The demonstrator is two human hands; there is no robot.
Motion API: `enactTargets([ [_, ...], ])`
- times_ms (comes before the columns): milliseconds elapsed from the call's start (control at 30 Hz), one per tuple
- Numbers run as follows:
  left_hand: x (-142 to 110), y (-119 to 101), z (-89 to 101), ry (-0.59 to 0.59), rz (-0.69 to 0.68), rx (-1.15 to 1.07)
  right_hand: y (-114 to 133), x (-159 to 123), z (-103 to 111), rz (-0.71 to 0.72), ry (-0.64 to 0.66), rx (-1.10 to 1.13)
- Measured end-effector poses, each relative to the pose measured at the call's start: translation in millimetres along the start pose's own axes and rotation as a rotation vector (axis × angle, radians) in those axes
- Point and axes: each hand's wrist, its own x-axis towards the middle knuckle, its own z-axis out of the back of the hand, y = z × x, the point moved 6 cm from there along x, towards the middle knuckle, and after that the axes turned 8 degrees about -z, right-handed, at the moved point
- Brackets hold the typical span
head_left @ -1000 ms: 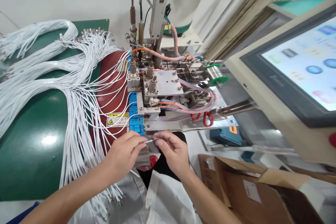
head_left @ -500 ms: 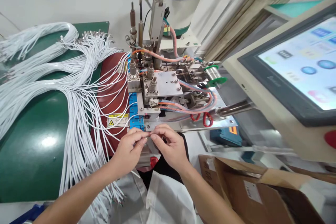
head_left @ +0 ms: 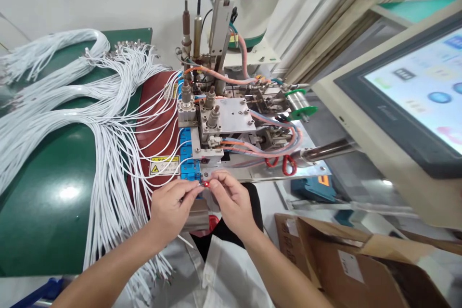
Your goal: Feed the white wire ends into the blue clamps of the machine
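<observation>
Left hand (head_left: 170,206) and right hand (head_left: 233,203) forward, fingertips nearly meeting, both pinched on small piece (head_left: 206,184), mostly hidden, red-lit, by near left corner of machine (head_left: 233,116). Open cardboard box (head_left: 288,240) right of hands, contents unclear. White cables (head_left: 103,178) on green table (head_left: 43,233), some running to blue clamps (head_left: 188,169) along machine's left edge. Spool (head_left: 305,111) near far right corner, wound with silvery wire (head_left: 295,100).

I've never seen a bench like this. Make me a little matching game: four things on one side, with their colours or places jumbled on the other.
Things
1. Spool
2. White cables
3. Cardboard box
4. Right hand

Colours or places
A. Brown, at the lower right
B. Fingertips beside a small red glow
C. Green ends, silver middle
D. Draped over the green table

Pairs: 1-C, 2-D, 3-A, 4-B
</observation>
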Motion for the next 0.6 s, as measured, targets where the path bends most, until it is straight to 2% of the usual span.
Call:
enactTargets([
  [100, 0.2, -2.1, -1.1, 0.031, -0.058, 0.024, 1.4, 0.7, -1.6, 0.009, 0.034, 0.029],
  [167, -0.8, -2.0, -5.3, 0.092, -0.054, 0.022, 4.9, 1.1, -3.4, 0.043, 0.048, -0.023],
  [267, -2.2, 0.0, -8.5, 0.143, -0.007, 0.053, 7.1, 2.2, -3.9, 0.055, 0.005, -0.076],
  [333, -2.6, 4.9, -9.8, 0.164, 0.093, 0.008, 4.5, 3.0, -4.5, 0.025, -0.012, -0.021],
  [467, -3.8, 16.6, -14.8, 0.216, 0.369, -0.222, -2.8, 3.4, -8.7, -0.027, 0.029, 0.129],
  [600, -1.8, 16.5, -17.4, 0.251, 0.445, -0.334, -4.3, 2.2, -8.3, 0.001, 0.006, 0.079],
])
